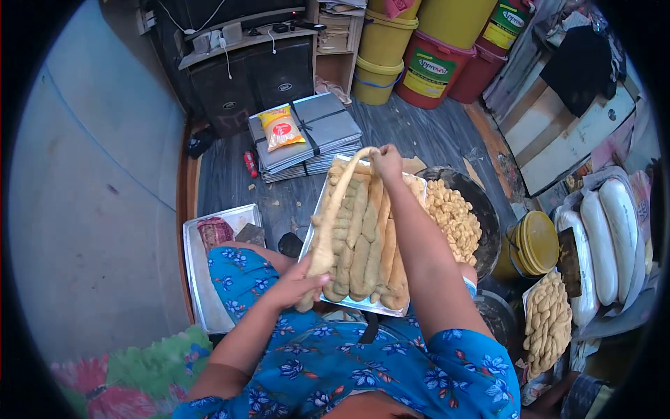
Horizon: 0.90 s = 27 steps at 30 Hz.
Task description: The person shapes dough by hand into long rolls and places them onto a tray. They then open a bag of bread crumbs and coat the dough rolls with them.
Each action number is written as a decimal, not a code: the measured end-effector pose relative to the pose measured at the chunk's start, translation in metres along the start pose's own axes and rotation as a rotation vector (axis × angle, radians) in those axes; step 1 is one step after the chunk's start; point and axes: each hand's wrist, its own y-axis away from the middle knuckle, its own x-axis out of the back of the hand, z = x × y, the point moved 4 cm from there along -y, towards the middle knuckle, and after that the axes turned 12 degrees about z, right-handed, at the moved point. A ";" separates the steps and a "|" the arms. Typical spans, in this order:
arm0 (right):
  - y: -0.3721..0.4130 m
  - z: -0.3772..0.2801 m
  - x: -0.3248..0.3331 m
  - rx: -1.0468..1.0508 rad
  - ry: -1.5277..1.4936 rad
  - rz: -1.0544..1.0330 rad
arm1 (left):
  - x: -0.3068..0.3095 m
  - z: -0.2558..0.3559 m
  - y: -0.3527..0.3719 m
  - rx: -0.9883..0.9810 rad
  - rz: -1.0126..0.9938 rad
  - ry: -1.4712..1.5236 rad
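Note:
A long pale dough strip (340, 192) stretches over the left side of a metal tray (312, 234) that rests on the lap. My right hand (388, 165) pinches the strip's thin upper end above the tray's far edge. Around its thicker lower end, my left hand (296, 285) is closed near the tray's front left corner. Beneath the strip lie several dough rolls (363, 255) side by side, some greyish and some more orange. Parts of these rolls are hidden by the strip and my right arm.
A dark basin (494, 209) full of dough pieces (450, 216) stands to the right, with a yellow bucket (537, 244) and braided dough (548, 321) beyond. Stacked metal sheets (314, 126) carry a yellow packet (281, 128). Another tray (209, 307) lies at left.

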 end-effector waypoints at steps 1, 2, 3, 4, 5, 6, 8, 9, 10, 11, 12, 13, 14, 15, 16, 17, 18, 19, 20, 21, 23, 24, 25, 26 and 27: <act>0.010 -0.003 0.001 0.046 0.187 -0.024 | -0.002 -0.018 -0.012 -0.005 0.026 -0.045; 0.017 -0.006 0.001 0.091 0.374 -0.045 | -0.003 -0.030 -0.019 -0.011 0.052 -0.092; 0.021 0.004 -0.013 0.046 0.464 -0.116 | -0.003 -0.039 -0.022 0.008 0.062 -0.159; 0.019 0.011 -0.021 0.094 0.510 -0.131 | -0.004 -0.047 -0.024 0.029 0.072 -0.226; 0.021 -0.004 -0.011 0.142 0.557 -0.146 | -0.003 -0.052 -0.025 0.051 0.082 -0.292; 0.023 -0.013 -0.005 0.189 0.606 -0.163 | -0.002 -0.054 -0.025 0.062 0.070 -0.289; 0.010 -0.001 -0.019 0.352 0.336 -0.209 | -0.003 -0.060 -0.020 0.095 0.048 -0.280; 0.010 -0.001 -0.023 0.430 0.194 -0.232 | 0.000 -0.067 -0.021 0.160 0.005 -0.260; 0.016 0.000 -0.032 0.522 0.173 -0.306 | 0.000 -0.068 -0.021 0.150 -0.001 -0.264; 0.026 -0.005 -0.039 0.615 0.147 -0.378 | 0.000 -0.065 -0.020 0.138 -0.006 -0.271; 0.034 -0.009 -0.045 0.710 0.121 -0.449 | -0.001 -0.060 -0.022 0.123 -0.009 -0.277; 0.040 -0.010 -0.046 0.842 0.209 -0.448 | -0.003 -0.056 -0.022 0.093 -0.005 -0.309; 0.033 -0.008 -0.048 0.690 0.223 -0.486 | -0.006 -0.051 -0.022 0.064 -0.002 -0.341; 0.023 -0.004 -0.048 0.538 0.236 -0.522 | -0.008 -0.048 -0.023 0.036 0.002 -0.372; 0.015 0.001 -0.048 0.385 0.249 -0.558 | -0.009 -0.048 -0.025 0.043 -0.020 -0.371; 0.013 0.004 -0.044 0.347 0.266 -0.544 | -0.010 -0.050 -0.027 0.052 -0.042 -0.368; 0.015 0.001 -0.042 0.380 0.225 -0.483 | -0.012 -0.054 -0.028 0.060 -0.064 -0.366; 0.018 -0.001 -0.041 0.412 0.185 -0.418 | -0.012 -0.058 -0.029 0.067 -0.052 -0.365; 0.022 -0.005 -0.038 0.440 0.144 -0.350 | -0.012 -0.061 -0.031 0.074 -0.043 -0.366; 0.030 -0.015 -0.037 0.629 0.171 -0.288 | -0.013 -0.063 -0.033 0.079 -0.035 -0.369; 0.059 -0.033 -0.030 0.712 0.164 -0.548 | -0.013 -0.062 -0.034 0.143 -0.014 -0.360; 0.076 -0.044 -0.019 0.775 0.285 -0.667 | -0.014 -0.061 -0.033 0.177 -0.002 -0.354; 0.076 -0.038 -0.017 0.739 0.303 -0.650 | -0.015 -0.053 -0.031 0.082 0.041 -0.401; 0.075 -0.032 -0.017 0.702 0.319 -0.633 | -0.017 -0.050 -0.028 0.102 0.031 -0.414; 0.074 -0.027 -0.016 0.668 0.335 -0.613 | -0.018 -0.046 -0.026 0.118 0.023 -0.428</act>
